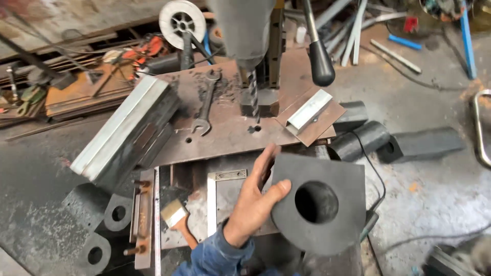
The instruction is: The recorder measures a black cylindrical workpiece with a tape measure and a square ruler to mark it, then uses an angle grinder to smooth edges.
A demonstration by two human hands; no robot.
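While below drill bit | left hand grasping holed steel plate by edge | right hand unseen | spanner left of bit

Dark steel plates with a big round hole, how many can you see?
4: the held plate in the left hand, two lower-left plates, and the right-side plate beside the drill table. More may lie hidden among clutter.

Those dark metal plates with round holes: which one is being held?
The big plate gripped by the hand at centre; the two similar plates lie untouched at lower left.
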